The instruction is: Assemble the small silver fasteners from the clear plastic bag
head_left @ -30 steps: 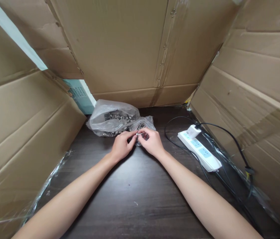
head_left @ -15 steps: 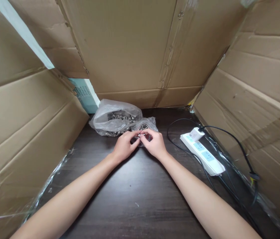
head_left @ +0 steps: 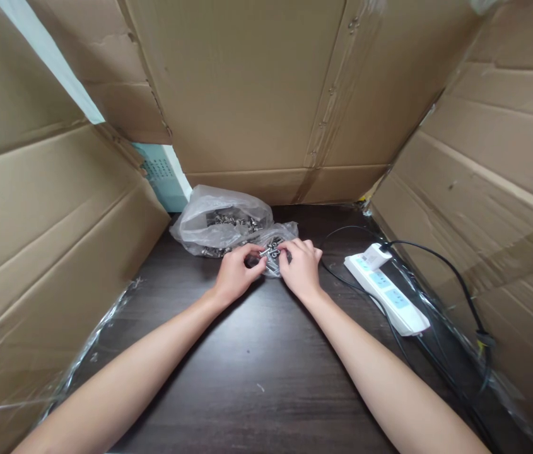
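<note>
Two clear plastic bags lie on the dark table. The larger bag (head_left: 221, 221) holds many small metal parts, and the smaller bag (head_left: 289, 231) beside it on the right holds more of them. My left hand (head_left: 238, 272) is in front of the bags, its thumb and forefinger closed on a small silver screw (head_left: 263, 253). At the smaller bag's opening is my right hand (head_left: 300, 268), its fingers bent and drawn together by the metal pieces. What its fingertips hold, if anything, is too small to make out.
A white power strip (head_left: 389, 296) with a plug and black cables lies on the right side of the table (head_left: 247, 391). Cardboard walls (head_left: 247, 88) stand at the back, left and right.
My hands were together at one small metal piece. Now my right hand has moved slightly right, apart from my left, and the metal pieces in the smaller bag show between them.
</note>
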Demonstrator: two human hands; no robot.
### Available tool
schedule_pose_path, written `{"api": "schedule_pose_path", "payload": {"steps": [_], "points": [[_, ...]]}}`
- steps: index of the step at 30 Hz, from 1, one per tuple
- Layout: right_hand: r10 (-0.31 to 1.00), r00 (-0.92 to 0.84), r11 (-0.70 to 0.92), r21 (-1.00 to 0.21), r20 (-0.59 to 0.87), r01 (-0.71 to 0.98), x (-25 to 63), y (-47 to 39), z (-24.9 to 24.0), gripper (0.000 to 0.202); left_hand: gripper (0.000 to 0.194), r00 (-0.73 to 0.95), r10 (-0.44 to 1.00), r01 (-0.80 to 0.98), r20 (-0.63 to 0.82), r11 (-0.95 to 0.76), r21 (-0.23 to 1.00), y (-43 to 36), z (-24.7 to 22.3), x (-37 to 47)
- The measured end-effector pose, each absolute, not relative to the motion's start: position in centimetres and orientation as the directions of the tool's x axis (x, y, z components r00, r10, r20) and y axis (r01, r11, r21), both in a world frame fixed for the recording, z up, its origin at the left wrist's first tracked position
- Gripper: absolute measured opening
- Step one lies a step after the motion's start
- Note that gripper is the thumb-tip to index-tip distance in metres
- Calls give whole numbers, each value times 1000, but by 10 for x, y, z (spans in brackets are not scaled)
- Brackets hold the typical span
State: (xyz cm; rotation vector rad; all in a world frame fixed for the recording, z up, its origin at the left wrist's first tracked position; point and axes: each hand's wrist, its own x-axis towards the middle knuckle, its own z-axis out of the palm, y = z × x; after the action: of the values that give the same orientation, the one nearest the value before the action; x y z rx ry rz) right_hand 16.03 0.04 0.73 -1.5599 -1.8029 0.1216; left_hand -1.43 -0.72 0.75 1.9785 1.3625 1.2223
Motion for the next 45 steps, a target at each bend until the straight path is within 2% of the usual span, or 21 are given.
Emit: {"api": "schedule_pose_path", "payload": {"steps": [3,8,19,24,39,45], "points": [[911,7,218,-496,412,841,159,1,7,16,22,130,897,519,422,-424,742,-8,9,-14],[909,8,223,-501,417,836,157,0,8,11,23,145,897,534,417,-426,730,-9,12,-13],[927,14,220,-572,376,790,160,4,5,8,15,150,901,514,407,-423,746,-10,13,-12],[938,16,196,-568,346,800,159,3,8,9,9,158,906,517,394,-416,748,-11,15,-12],[937,-7,215,-563,349,798,159,4,5,9,23,200,899,547,390,-433,717,-11,16,-13],[935,-17,228,-564,355,794,160,5,2,7,22,202,871,556,448,-479,680,-10,15,-13]]}}
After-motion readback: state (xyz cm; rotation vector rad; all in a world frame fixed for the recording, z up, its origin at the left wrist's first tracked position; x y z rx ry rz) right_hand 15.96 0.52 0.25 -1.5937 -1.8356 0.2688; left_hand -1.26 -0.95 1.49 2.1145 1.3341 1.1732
